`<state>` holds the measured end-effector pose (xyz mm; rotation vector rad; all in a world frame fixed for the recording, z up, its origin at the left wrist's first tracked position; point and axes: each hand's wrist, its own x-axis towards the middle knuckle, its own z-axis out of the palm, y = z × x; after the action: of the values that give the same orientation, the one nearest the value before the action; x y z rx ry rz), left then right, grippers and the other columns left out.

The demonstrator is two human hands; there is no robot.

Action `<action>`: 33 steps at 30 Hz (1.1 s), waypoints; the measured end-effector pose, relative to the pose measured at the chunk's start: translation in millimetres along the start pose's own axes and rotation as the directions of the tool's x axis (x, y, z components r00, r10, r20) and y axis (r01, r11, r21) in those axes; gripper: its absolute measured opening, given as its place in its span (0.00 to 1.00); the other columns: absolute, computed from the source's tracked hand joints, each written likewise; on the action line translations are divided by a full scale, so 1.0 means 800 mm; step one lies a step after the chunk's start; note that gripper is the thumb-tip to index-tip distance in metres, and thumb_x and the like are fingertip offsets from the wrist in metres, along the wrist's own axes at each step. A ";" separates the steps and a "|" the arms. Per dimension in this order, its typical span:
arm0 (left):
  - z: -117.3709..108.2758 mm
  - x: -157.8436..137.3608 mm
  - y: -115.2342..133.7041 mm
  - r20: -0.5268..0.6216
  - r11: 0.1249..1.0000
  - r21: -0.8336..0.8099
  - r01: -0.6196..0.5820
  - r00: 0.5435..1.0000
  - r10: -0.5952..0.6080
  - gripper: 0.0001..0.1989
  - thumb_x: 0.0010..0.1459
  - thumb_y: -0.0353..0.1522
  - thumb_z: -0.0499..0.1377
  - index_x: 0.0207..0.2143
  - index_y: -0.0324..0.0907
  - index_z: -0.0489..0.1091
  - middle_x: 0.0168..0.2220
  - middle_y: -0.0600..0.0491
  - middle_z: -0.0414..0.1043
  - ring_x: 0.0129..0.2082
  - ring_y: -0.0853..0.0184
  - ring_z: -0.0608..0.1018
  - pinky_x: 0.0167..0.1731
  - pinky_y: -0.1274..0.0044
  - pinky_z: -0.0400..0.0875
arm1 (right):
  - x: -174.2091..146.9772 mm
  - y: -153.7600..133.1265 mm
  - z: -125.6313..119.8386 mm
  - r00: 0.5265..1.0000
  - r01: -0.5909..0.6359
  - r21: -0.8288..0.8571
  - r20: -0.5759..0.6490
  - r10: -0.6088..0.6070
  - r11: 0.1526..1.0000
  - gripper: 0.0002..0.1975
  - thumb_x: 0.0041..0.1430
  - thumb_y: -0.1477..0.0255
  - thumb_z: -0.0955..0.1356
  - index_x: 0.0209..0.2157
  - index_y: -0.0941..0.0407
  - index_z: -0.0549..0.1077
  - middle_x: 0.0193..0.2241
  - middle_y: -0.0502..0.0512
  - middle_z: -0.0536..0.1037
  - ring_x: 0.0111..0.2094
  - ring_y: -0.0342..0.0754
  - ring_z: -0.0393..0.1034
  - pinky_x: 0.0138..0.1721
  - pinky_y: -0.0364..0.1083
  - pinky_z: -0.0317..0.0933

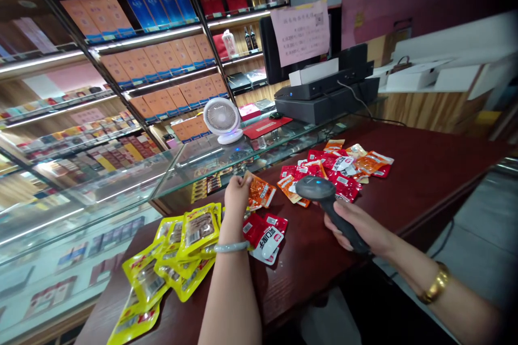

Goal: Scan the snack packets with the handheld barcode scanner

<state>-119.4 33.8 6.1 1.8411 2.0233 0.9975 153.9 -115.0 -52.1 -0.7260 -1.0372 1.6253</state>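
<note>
My left hand [238,190] is closed on the edge of an orange snack packet [262,192], low over the table. In my right hand [356,222] is a dark handheld barcode scanner [316,188], its head pointing left. Red-and-white snack packets [265,237] lie just right of my left wrist. A pile of yellow snack packets with clear windows [197,229] rests to the left of that wrist. Beyond the scanner, a heap of red and orange small packets [338,164] spreads over the table.
The dark red wooden table [421,172] adjoins a glass display counter [170,178]. On the counter stand a white fan [222,117], a red mat [267,128] and a black cash drawer [307,108]. Behind are shelves of boxed goods [157,62].
</note>
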 end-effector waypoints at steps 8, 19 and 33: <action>0.024 -0.020 0.029 0.190 0.910 -0.407 0.074 0.982 0.005 0.17 0.55 0.47 0.58 0.33 0.42 0.65 0.24 0.58 0.65 0.24 0.71 0.69 0.23 0.81 0.64 | 0.010 0.010 0.038 1.000 0.000 -0.021 0.020 0.001 1.000 0.18 0.63 0.53 0.63 0.43 0.54 0.65 0.19 0.42 0.66 0.11 0.36 0.57 0.12 0.35 0.56; 0.047 -0.054 0.068 0.671 0.426 -0.661 0.618 0.741 -0.033 0.12 0.62 0.37 0.55 0.45 0.40 0.68 0.31 0.50 0.76 0.26 0.69 0.79 0.29 0.76 0.78 | 0.015 0.018 0.041 0.998 0.057 0.082 -0.007 -0.056 0.995 0.15 0.66 0.56 0.62 0.40 0.54 0.66 0.19 0.43 0.67 0.12 0.35 0.57 0.12 0.35 0.57; 0.055 -0.057 0.072 0.652 0.308 -0.732 0.608 0.756 0.057 0.15 0.62 0.34 0.54 0.47 0.35 0.70 0.40 0.43 0.78 0.32 0.67 0.80 0.33 0.74 0.78 | 0.011 0.021 0.035 1.000 0.028 0.127 -0.008 -0.027 0.992 0.17 0.66 0.58 0.62 0.47 0.55 0.68 0.20 0.43 0.66 0.13 0.36 0.57 0.13 0.35 0.56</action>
<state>-39.6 3.7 -3.5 0.8515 0.9114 0.9647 120.2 -115.9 -54.4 -0.6294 -0.9262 1.6479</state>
